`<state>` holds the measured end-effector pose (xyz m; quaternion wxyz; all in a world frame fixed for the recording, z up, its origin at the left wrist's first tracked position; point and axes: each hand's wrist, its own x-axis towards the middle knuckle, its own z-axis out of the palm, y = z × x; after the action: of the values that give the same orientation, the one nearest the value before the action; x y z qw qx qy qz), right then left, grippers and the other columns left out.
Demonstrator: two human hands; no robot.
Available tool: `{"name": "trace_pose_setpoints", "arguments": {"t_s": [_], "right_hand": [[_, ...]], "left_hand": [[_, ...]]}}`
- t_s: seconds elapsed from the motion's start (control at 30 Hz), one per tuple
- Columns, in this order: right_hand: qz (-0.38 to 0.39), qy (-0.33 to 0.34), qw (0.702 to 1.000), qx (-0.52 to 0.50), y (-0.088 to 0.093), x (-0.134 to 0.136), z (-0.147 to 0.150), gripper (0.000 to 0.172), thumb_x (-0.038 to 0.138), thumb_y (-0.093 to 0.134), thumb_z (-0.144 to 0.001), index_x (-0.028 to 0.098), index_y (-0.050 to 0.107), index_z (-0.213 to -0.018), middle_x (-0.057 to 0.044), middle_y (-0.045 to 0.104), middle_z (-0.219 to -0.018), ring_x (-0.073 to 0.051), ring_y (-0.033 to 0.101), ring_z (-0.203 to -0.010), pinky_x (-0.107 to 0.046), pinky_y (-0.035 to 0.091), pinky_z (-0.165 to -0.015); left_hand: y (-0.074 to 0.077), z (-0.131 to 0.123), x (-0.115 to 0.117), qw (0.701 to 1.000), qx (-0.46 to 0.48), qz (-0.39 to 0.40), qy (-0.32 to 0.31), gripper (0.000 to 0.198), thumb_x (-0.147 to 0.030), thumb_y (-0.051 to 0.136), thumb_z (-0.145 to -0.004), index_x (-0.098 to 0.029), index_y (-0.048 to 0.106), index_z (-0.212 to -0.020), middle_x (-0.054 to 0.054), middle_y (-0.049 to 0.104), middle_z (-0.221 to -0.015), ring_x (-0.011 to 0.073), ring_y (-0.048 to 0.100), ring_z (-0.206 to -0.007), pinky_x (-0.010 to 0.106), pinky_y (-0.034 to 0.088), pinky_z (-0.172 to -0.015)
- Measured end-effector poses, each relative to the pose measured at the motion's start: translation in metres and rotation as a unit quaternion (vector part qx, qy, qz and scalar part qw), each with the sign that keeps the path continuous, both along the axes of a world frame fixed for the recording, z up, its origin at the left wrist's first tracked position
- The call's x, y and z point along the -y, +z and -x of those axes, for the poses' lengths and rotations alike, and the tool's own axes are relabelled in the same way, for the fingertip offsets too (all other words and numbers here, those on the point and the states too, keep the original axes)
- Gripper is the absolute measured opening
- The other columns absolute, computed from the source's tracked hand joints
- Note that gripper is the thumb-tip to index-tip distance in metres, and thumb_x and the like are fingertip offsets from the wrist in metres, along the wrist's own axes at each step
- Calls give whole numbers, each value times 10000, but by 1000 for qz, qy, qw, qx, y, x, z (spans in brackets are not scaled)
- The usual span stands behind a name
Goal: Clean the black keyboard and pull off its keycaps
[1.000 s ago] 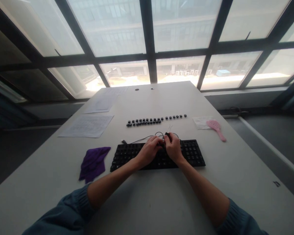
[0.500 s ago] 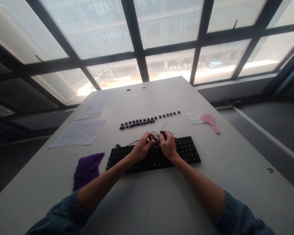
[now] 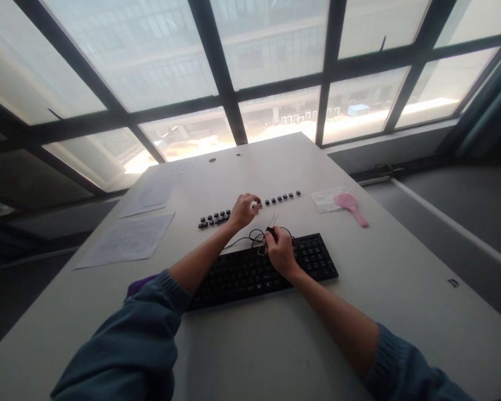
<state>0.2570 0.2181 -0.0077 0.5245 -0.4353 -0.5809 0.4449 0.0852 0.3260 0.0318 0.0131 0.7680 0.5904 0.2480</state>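
Note:
My left hand (image 3: 242, 211) is stretched out over the row of black keycaps (image 3: 216, 215) behind the keyboard. Its thumb and fingertips close around a dark keycap (image 3: 258, 203) at the row's middle; the hand hides part of the row. Above the black keyboard (image 3: 242, 278), my right hand (image 3: 281, 250) is closed on a small black tool with thin wire prongs, which looks like a keycap puller (image 3: 270, 229). The prongs point away from me. A black cable (image 3: 254, 236) loops behind the keyboard, close to the right hand.
Printed sheets (image 3: 127, 239) lie on the left of the white table (image 3: 259, 351). A purple cloth (image 3: 140, 285) is partly under my left sleeve. To the right are a pink hairbrush (image 3: 350, 207), a clear plastic bag (image 3: 323, 202) and a small dark piece (image 3: 453, 283).
My left hand has moved from beside the right hand, forward to the keycap row. My right hand stays over the keyboard with the puller. The view has shifted slightly.

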Motion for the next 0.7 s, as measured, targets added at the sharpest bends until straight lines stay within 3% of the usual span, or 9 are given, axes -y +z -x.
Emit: {"name": "trace_pose_setpoints", "arguments": {"t_s": [0.13, 0.33, 0.53, 0.7], "right_hand": [[3, 2, 1000, -8, 3, 0, 0, 243, 341, 500, -929, 230, 502, -713, -4, 608, -627, -173, 552, -577, -271, 405, -554], [8, 11, 1000, -11, 8, 1, -1, 241, 336, 500, -927, 235, 488, -708, 1, 590, -609, -172, 534, -558, -272, 392, -539], [4, 12, 1000, -17, 4, 0, 0, 239, 337, 506, -931, 231, 500, -717, -3, 598, -625, -168, 531, -560, -270, 395, -540], [4, 13, 1000, -25, 2, 0, 0, 236, 342, 512, -927, 229, 511, -720, -9, 612, -643, -167, 539, -568, -268, 408, -540]], "left_hand": [[-14, -2, -10, 998, -61, 10, -8, 158, -267, 633, -903, -194, 739, -993, 90, 653, -1053, 264, 540, -1044, 400, 442, -981], [-22, 0, -13, 996, -90, 22, -3, 179, -252, 617, -911, -198, 753, -1016, 90, 689, -987, 267, 548, -994, 391, 445, -942], [-21, -1, -12, 993, -113, 22, 1, 189, -260, 621, -910, -196, 772, -1004, 105, 677, -992, 277, 547, -999, 402, 438, -941], [-13, -2, -4, 994, -112, 11, 13, 246, -290, 638, -906, -201, 743, -1110, 98, 667, -973, 273, 557, -984, 399, 451, -924]]}}
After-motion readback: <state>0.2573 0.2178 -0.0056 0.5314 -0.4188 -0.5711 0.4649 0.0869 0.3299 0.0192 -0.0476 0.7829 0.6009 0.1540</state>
